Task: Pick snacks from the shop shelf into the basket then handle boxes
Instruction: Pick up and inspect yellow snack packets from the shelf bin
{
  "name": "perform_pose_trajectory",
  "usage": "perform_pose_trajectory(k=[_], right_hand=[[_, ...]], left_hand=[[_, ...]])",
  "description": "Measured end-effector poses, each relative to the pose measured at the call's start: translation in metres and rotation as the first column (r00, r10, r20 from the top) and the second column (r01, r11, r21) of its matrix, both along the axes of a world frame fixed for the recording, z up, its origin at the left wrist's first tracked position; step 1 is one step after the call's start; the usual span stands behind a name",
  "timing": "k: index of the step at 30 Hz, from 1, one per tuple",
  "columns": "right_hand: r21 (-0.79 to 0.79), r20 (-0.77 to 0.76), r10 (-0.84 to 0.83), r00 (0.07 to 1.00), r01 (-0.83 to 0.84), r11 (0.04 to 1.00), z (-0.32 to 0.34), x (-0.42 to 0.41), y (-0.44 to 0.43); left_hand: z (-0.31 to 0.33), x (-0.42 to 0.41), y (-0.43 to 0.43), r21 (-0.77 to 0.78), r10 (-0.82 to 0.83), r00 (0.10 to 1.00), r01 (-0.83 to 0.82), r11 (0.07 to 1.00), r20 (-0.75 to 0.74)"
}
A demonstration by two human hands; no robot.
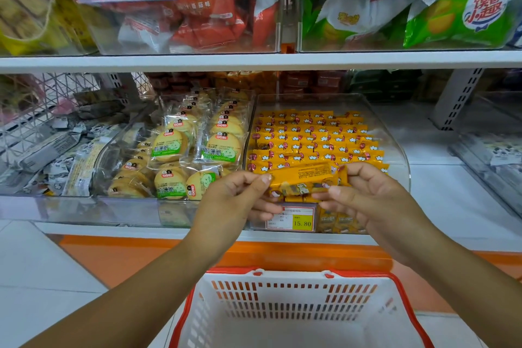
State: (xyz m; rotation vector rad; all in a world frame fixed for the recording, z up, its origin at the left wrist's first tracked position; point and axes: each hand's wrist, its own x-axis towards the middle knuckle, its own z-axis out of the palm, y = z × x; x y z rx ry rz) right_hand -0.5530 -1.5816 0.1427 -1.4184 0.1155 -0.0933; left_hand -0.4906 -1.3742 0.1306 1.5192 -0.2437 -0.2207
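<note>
My left hand (236, 198) and my right hand (367, 195) hold a small bundle of yellow snack bars (300, 178) between them, in front of the lower shelf. The bundle's long axis runs from side to side. It is nearly level, with its right end tilted a little higher than its left. My left thumb and forefinger pinch the left end. The fingers of my right hand curl round the right end, with the thumb in front. Both hands are closed on the bundle. The top wrapper shows small print, too blurred to read.

The bundle hangs in the air just at the front edge of a clear bin (395, 133). That bin is filled with rows of yellow packets (310, 135) of the same kind. A price label (291, 219) on the bin's front reads 15.80, and my left fingers cover its left edge. In the next bin to the left lie round biscuits (197, 147) in clear wrappers with green labels.

Below my hands, nearer to me, stands a white basket (282, 305) with a red rim, its open top facing up.

Above a white shelf board (254, 61), two more clear bins hold red packets (211, 8) and green packets (452, 17). Each of these bins is tagged 8.80.
</note>
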Motion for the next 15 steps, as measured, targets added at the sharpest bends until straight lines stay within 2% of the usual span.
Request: perform_pose_trajectory(k=[3,6,9,11,15], right_hand=[[-0.044,0.030,-0.051,0.998,0.052,0.998,0.000,0.009,0.003],[-0.048,0.042,-0.084,0.996,0.086,0.995,0.003,0.017,0.004],[-0.073,0.079,-0.133,0.988,0.138,0.988,0.011,0.028,0.000],[-0.143,0.132,-0.170,0.977,0.188,0.972,0.018,0.041,0.000],[-0.328,0.261,-0.116,0.958,0.201,0.923,0.038,0.079,0.011]], left_hand=[[-0.002,0.004,-0.002,0.115,-0.015,0.998,0.007,0.993,0.067],[-0.004,0.008,-0.001,0.306,-0.019,0.967,-0.062,0.950,0.255],[-0.003,0.018,0.007,0.406,0.029,0.824,-0.309,0.860,0.566],[0.000,0.027,0.012,0.433,0.020,0.718,-0.441,0.786,0.696],[-0.002,0.041,0.017,0.479,0.021,0.707,-0.500,0.722,0.707]])
